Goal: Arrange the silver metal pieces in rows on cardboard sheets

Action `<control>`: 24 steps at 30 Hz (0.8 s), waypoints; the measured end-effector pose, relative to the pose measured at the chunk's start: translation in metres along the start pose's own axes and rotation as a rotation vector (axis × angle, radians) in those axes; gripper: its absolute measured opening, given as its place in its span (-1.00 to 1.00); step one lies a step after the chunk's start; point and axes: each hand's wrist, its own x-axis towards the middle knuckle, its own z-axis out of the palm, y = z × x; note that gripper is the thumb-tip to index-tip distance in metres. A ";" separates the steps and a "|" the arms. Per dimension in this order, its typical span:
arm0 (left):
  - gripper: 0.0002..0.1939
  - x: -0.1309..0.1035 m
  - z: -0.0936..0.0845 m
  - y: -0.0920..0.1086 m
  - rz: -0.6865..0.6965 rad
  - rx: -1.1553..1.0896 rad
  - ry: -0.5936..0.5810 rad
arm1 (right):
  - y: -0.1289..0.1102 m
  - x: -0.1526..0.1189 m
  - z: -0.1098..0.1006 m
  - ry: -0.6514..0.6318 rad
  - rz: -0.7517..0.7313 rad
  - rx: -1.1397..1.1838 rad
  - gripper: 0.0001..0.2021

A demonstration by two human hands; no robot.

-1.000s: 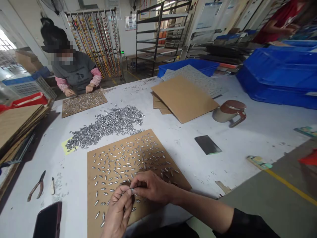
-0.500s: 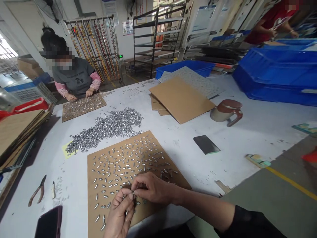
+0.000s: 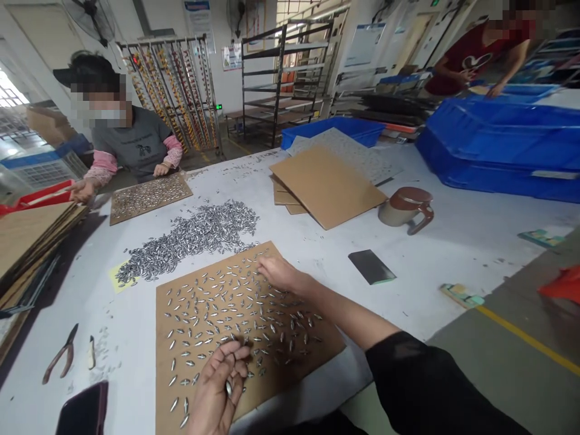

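A brown cardboard sheet (image 3: pixel 164 302) lies in front of me, covered with spaced-out small silver spindle-shaped metal pieces (image 3: pixel 190 363). My left hand (image 3: pixel 216 386) is curled above its near edge, with one silver metal piece showing between the bent fingers and the palm. Toward the sheet's far right corner, my right hand (image 3: pixel 280 275) reaches down with fingertips pinched together close to the pieces there. Whatever sits in that pinch is hidden. Beyond the sheet spreads a large pile of the same loose metal pieces (image 3: pixel 194 238).
Pliers (image 3: pixel 63 355), a small knife (image 3: pixel 91 353) and a phone (image 3: pixel 84 409) lie at left. Rightward are a dark flat block (image 3: pixel 371 267), a lidded mug (image 3: pixel 405 208), stacked cardboard (image 3: pixel 328 187) and blue bins (image 3: pixel 493 145). A co-worker (image 3: pixel 140 142) sits across, behind another filled board (image 3: pixel 149 196).
My hands have parted: the right moved from beside the left to the sheet's far right, while the left stayed near. The co-worker's one hand shifted from the board toward the red tray.
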 end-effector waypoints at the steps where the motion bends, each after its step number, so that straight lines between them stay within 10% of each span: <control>1: -0.52 -0.001 0.000 0.000 -0.021 0.003 0.016 | 0.008 0.012 -0.005 -0.039 0.012 -0.064 -0.81; 15: -0.60 0.007 -0.012 -0.009 -0.059 -0.039 -0.083 | 0.023 0.055 0.008 -0.145 -0.016 -0.300 -0.79; 21: -0.56 0.000 0.000 0.003 -0.041 -0.143 0.036 | -0.013 0.006 0.005 0.053 -0.101 0.090 -0.81; 24: -0.61 0.001 0.007 0.007 0.029 -0.143 -0.042 | -0.052 -0.038 0.019 -0.203 -0.388 0.432 -0.82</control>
